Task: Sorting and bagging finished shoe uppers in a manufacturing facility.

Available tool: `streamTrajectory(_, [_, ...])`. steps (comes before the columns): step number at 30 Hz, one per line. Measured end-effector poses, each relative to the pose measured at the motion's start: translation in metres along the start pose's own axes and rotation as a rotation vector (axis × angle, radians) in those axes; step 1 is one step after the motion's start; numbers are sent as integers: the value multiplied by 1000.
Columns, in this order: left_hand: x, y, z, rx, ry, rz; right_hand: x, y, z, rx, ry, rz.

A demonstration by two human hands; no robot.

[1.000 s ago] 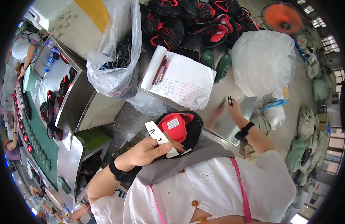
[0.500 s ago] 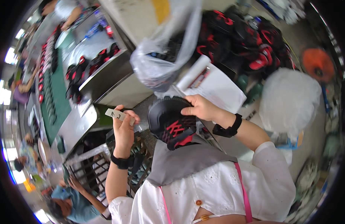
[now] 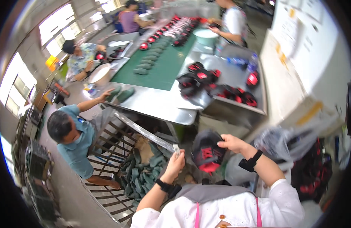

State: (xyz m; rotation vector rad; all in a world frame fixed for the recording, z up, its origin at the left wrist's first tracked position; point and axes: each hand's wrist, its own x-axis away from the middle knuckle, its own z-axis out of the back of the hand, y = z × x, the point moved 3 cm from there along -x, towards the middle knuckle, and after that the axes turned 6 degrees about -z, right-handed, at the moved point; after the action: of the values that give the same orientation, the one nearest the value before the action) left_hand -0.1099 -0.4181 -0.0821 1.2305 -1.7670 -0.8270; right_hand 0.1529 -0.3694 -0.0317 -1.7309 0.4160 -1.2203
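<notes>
The weak point I see is the shoe (image 3: pixel 207 149), which hangs near me, right of centre, by one edge only: my right hand (image 3: pixel 231 144) pinches its right side between thumb and fingers, and nothing supports the left side. If that pinch loosens or the wrist turns quickly, I judge the shoe could swing or drop. The strip (image 3: pixel 176 151) worries me as well. My left hand (image 3: pixel 174 166) is closed around its lower part, fingers curled and thumb pressed in, with the pale end sticking up. Should those fingers relax, it could fall into the cart (image 3: pixel 109 208) on the left, among the green lasts (image 3: pixel 147 176), where so small a thing would be hard to find. The wrapped rail (image 3: pixel 145 132) ends close by the strip in my view, so a careless reach to the left might knock knuckles against it; I cannot tell the true gap. On the right, the plastic bag (image 3: pixel 276 142) is near enough to the right forearm that its band (image 3: pixel 250 160) could perhaps snag. Farther left, a co-worker (image 3: pixel 78 142) leans over the cart with one arm down inside, so a dropped shoe might strike that arm. My two hands are apart, the left clear of the shoe. Blur hides whether the right fingers hold anything more.
</notes>
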Motion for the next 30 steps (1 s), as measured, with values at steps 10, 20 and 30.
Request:
streamTrajectory(10, [86, 14, 102, -29, 374, -54, -278, -210, -48, 442, -125, 240])
streamTrajectory(20, [105, -5, 74, 403, 544, -54, -326, -405, -152, 80, -604, 386])
streamTrajectory(30, [-11, 78, 10, -644, -211, -156, -84, -100, -99, 941, -397, 526])
